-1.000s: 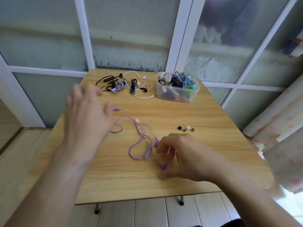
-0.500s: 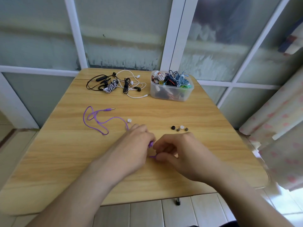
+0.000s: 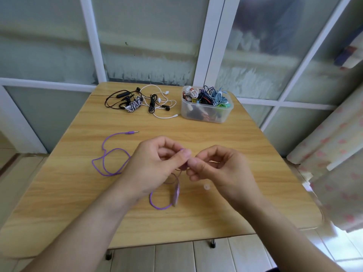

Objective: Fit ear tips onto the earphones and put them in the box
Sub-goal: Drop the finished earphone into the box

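Head view, looking down on a wooden table [image 3: 245, 158] by a frosted window. We read it from left to right. At far left the purple earphone cable [image 3: 110, 163] lay in loose loops on the table, its plug [image 3: 132, 132] pointing right. Behind it, at the back edge, sat a tangle of black, white and striped earphones [image 3: 141, 103]. In the middle our left hand [image 3: 155, 165] was raised above the table, fingers curled, thumb and forefinger pinching a purple earbud [image 3: 183, 166]; the cable's inline remote [image 3: 176, 194] hung below. Our right hand [image 3: 222, 173] met it, fingertips [image 3: 193, 163] pinched together against the bud, apparently pressing an ear tip on. One pale loose ear tip [image 3: 206, 186] lay under the right hand. The clear plastic box [image 3: 206, 109], already holding coiled earphones, stood at the back right, well apart from both hands.

To fit it well, we judged the bud should be held steady while the tip was pushed straight on and turned until seated.

The ear tip itself was hidden between the fingertips; we could not tell whether it was on.
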Motion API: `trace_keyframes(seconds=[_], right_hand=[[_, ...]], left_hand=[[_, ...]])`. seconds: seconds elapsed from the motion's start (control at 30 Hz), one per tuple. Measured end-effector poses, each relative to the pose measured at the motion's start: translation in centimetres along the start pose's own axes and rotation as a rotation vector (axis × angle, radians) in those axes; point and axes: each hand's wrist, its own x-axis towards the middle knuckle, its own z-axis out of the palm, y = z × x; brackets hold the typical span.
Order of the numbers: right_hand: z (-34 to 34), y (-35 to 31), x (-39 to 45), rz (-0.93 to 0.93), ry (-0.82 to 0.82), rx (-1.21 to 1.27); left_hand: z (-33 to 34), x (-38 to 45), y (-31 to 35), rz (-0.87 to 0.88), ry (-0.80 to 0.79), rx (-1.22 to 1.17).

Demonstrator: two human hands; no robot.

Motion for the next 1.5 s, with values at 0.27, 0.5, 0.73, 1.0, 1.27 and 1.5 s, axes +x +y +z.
trace_keyframes(seconds=[0.27, 0.5, 0.73, 1.0, 1.27, 1.5], right_hand=[[2.0, 0.0, 0.0, -0.068, 0.169, 0.148], [-4.6, 0.9, 4.0, -0.179, 0.388, -0.427], [-8.0, 2.7, 5.8, 0.007, 0.129, -0.948], [-7.3, 3.0, 5.5, -0.046, 0.178, -0.908], [-4.5, 0.9, 3.1, -0.141, 0.225, -0.278], [-1.2, 0.1, 0.8, -0.091, 0.107, 0.133]], left_hand=[[1.0, -0.5, 0.2, -0.23, -0.135, -0.502], [0.8, -0.3, 0.0, -0.271, -0.04, -0.557], [1.0, -0.4, -0.7, -0.167, -0.039, -0.245], [2.1, -0.4, -1.4, -0.194, -0.024, -0.233], [2.4, -0.6, -0.9, -0.206, -0.011, -0.291], [2.2, -0.9, -0.1, -0.151, -0.023, -0.442]])
